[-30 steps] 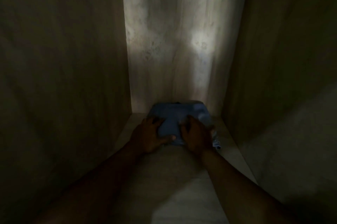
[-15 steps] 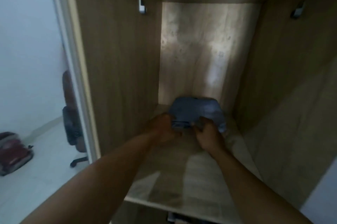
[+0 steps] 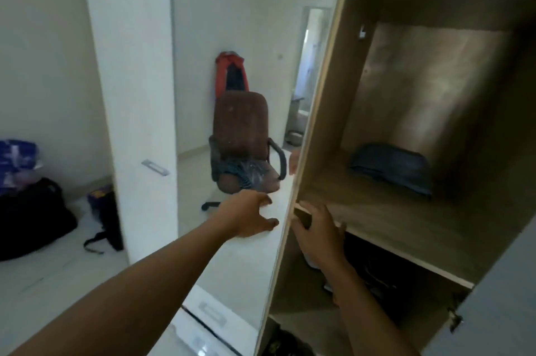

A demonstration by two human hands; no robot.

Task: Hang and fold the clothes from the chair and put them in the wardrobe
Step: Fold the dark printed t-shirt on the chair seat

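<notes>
I stand at an open wooden wardrobe [image 3: 333, 112], looking into its middle compartment on the right. A folded blue garment [image 3: 390, 167] lies flat at the far end of the wooden shelf [image 3: 377, 219], against the back panel — that piece looks finished. My right hand [image 3: 317, 232] hovers at the near edge of the shelf, fingers spread and empty. My left hand [image 3: 251, 215] reaches left of the wardrobe's side panel, fingers loosely open, grasping nothing.

Far across the white floor stands a brown swivel office chair with black armrests [image 3: 240, 135]. A dark patterned garment [image 3: 240, 171] lies crumpled on its seat, and a red and dark garment [image 3: 230, 71] shows above its backrest — whether it hangs on the chair or the wall behind, I cannot tell.

So I judge the task partly done: one piece stored, at least one more to fetch, and I see nothing hung yet.
</notes>
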